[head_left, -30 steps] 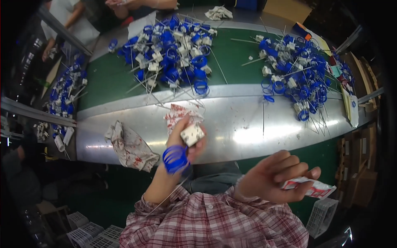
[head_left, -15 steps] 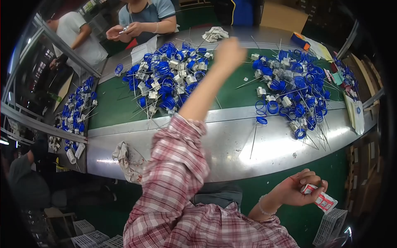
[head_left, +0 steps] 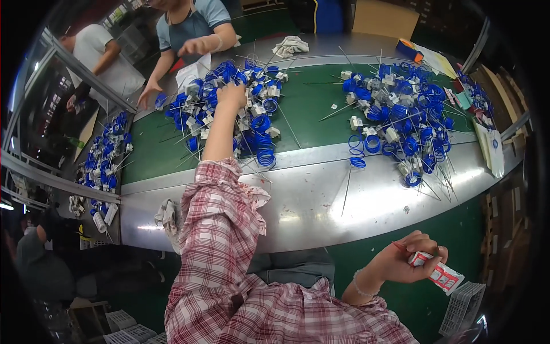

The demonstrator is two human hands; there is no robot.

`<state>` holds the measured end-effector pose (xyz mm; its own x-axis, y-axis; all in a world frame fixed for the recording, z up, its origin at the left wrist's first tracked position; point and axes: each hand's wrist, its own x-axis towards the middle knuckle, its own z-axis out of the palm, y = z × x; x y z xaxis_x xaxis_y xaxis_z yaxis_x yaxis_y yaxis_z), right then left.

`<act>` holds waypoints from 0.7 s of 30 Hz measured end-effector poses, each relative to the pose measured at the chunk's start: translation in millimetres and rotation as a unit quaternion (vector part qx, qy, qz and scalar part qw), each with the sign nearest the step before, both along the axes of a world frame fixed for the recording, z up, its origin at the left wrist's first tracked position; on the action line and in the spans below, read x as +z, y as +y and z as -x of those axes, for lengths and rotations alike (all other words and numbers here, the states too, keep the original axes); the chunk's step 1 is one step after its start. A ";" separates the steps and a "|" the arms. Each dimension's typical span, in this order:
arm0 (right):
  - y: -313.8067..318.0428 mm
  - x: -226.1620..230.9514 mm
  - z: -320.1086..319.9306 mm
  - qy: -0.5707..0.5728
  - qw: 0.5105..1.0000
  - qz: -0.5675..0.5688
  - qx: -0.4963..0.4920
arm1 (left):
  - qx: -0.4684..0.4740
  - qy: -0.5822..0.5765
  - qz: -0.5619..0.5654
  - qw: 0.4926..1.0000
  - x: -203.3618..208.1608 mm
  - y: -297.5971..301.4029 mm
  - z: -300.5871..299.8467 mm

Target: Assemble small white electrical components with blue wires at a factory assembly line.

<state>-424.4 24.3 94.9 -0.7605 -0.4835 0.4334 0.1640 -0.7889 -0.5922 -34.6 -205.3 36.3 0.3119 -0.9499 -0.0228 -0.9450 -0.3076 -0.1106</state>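
Note:
My left hand (head_left: 231,97) reaches across the bench onto the left heap of blue coiled tubes (head_left: 260,124) with small white box-shaped bodies and long thin metal rods. Its fingertips are down among the parts, so I cannot make out whether they grip one. Off the bench's near edge at the right, my right hand (head_left: 401,261) is closed around a red and white printed strip (head_left: 442,276), which sticks out beyond the fingers. A second heap of the same blue coiled parts (head_left: 410,114) lies on the right of the green mat (head_left: 309,123).
Across the bench, a co-worker's hand (head_left: 150,92) is beside the left heap. Two rags, a far one (head_left: 290,46) and a near one (head_left: 168,221), lie on the metal bench (head_left: 298,218). A metal frame post (head_left: 91,71) stands at left; a grey crate (head_left: 463,307) sits low at right.
My left hand has swung left and nearer, from above the far side onto the left heap. My right hand shifted slightly left, still holding the strip. The co-worker's hands moved apart, one lowering beside the heap.

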 end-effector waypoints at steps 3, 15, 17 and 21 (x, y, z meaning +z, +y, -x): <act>6.2 -0.9 5.6 -0.009 1.000 -0.011 -0.020 | -0.008 -0.044 -0.015 0.999 7.6 4.6 7.5; 6.2 -1.0 -6.5 -0.011 0.999 0.016 0.043 | -0.163 0.253 0.196 0.933 61.9 61.2 -25.9; 6.0 -3.8 -14.1 -0.019 0.998 0.021 0.061 | -0.325 0.130 0.186 0.918 58.0 66.8 -16.7; 6.2 -9.4 -22.2 -0.017 0.995 0.029 0.097 | -0.238 0.149 0.243 0.929 57.3 51.7 -12.3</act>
